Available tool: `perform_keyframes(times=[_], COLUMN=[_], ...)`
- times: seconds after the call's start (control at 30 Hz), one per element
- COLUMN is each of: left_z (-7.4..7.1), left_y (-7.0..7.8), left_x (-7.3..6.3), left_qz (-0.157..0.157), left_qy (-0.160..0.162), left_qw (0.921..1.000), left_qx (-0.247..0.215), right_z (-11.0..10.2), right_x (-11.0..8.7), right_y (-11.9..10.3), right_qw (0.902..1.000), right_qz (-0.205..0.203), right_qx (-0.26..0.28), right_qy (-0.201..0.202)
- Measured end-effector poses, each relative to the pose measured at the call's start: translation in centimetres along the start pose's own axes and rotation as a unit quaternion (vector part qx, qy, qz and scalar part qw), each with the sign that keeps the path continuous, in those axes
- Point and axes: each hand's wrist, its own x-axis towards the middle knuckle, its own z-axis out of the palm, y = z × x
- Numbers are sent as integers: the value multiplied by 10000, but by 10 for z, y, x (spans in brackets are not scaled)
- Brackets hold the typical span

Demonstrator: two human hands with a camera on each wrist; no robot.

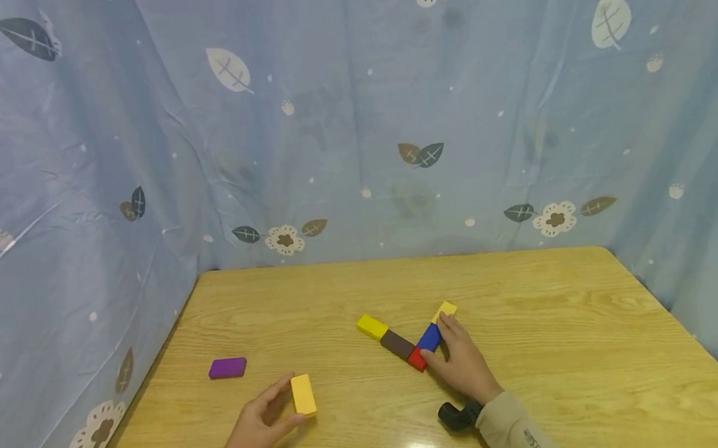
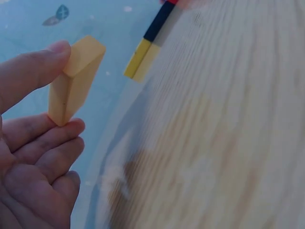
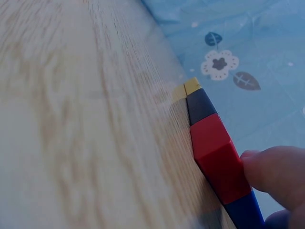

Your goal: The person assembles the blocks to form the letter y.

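Note:
My left hand (image 1: 258, 423) pinches a light-yellow rectangular block (image 1: 303, 395) by its ends, thumb on one and fingertips on the other; the left wrist view shows it raised above the table. My right hand (image 1: 462, 362) rests at a V-shaped row of blocks. Its thumb touches the red block (image 3: 220, 164) at the V's corner, and its fingers reach along the blue block (image 1: 429, 338) to another light-yellow block (image 1: 447, 308), partly covered by fingertips. From the red one, a dark brown block (image 1: 398, 344) and a bright yellow block (image 1: 372, 327) run to the far left.
A purple block (image 1: 227, 369) lies by itself on the left of the wooden table (image 1: 572, 348). A blue curtain with leaf and flower prints (image 1: 322, 112) hangs along the back and both sides. A black device (image 1: 458, 416) is strapped to my right wrist.

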Motion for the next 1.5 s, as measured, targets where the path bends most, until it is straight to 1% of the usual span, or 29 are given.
perform_keyframes(times=[0.07,0.1,0.2,0.3,0.43,0.6,0.73,0.87,1.07,1.17,1.27,1.37,1.5], left_z=[2,2,5,8,13,17,22,32,49,58,65,72,80], left_y=[1,1,2,3,7,13,17,20,22,24,26,27,28], left_x=[1,2,5,9,14,21,29,38,52,57,62,67,73], left_qz=[70,55,186,284,332,308,426,545,664,673,678,615,612], left_qy=[-191,-275,-681,-1092,-1400,-1538,-1746,-1954,-2139,-2273,-2334,-2402,-2499], left_qw=[9998,9996,9974,9934,9893,9875,9836,9791,9746,9714,9698,9686,9662], left_qx=[-22,-56,-149,-228,-250,-147,-129,-143,47,99,220,203,176], right_z=[0,0,0,1,2,3,3,3,3,3,3,3,4], right_x=[0,0,0,0,-1,-1,-1,-1,-2,-2,-1,-2,-3], right_y=[0,0,0,1,2,3,3,4,5,6,7,7,8], right_qw=[10000,10000,10000,10000,10000,10000,10000,9998,9998,9999,9999,9999,9999], right_qz=[-6,-18,-40,-44,-47,-35,-45,-103,-117,-74,-51,-65,-77], right_qx=[5,19,12,-2,-10,-22,-11,-36,-21,9,11,-27,-50], right_qy=[4,17,32,54,63,34,74,145,136,108,97,110,134])
